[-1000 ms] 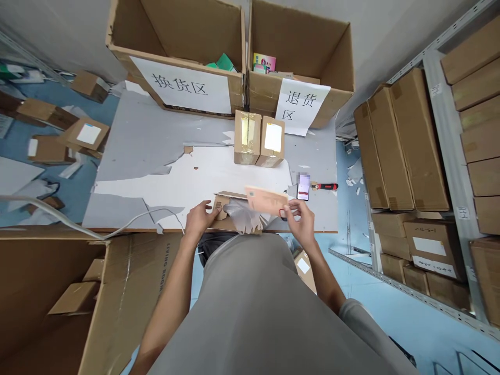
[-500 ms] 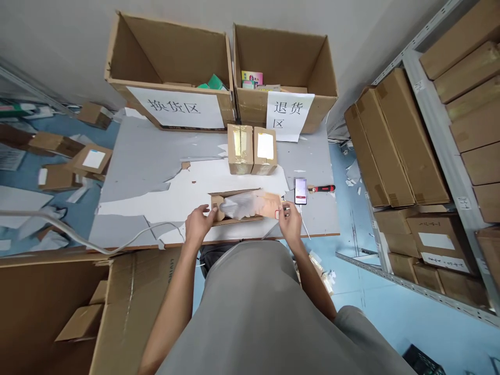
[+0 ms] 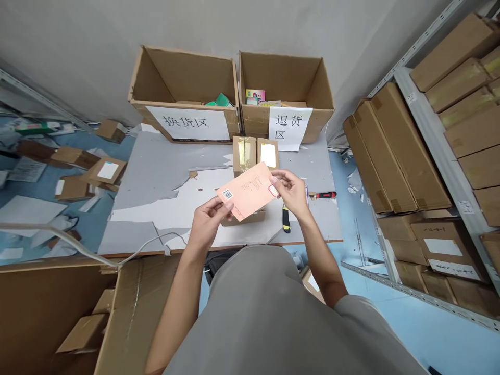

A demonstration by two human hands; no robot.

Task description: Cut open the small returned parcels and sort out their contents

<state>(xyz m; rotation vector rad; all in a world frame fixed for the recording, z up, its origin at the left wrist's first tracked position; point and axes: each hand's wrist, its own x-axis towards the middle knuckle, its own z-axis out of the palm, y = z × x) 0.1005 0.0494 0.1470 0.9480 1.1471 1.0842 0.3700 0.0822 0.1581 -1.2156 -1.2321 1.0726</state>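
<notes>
A flat pink booklet (image 3: 247, 190) with a barcode and small print is held tilted above the table. My left hand (image 3: 211, 219) pinches its lower left end near the barcode. At the upper right end, beside a red-edged white label, my right hand (image 3: 291, 192) grips it between thumb and fingers. Beneath the booklet lies a small cardboard box (image 3: 253, 216), mostly hidden. A yellow-and-black utility knife (image 3: 286, 220) rests on the table just below my right hand. The phone (image 3: 307, 194) is nearly covered by that hand.
Two large open cartons with paper signs (image 3: 187, 124) stand along the back of the table (image 3: 156, 161). Two small taped boxes (image 3: 245, 152) sit before them. A red-and-black knife (image 3: 325, 195) lies at right. Shelves of boxes (image 3: 437, 234) flank the right; a cable (image 3: 148, 242) crosses the left.
Both hands have risen from the table, lifting the pink booklet away from the small box and turning it at an angle. The yellow-and-black knife now shows. The view has shifted slightly.
</notes>
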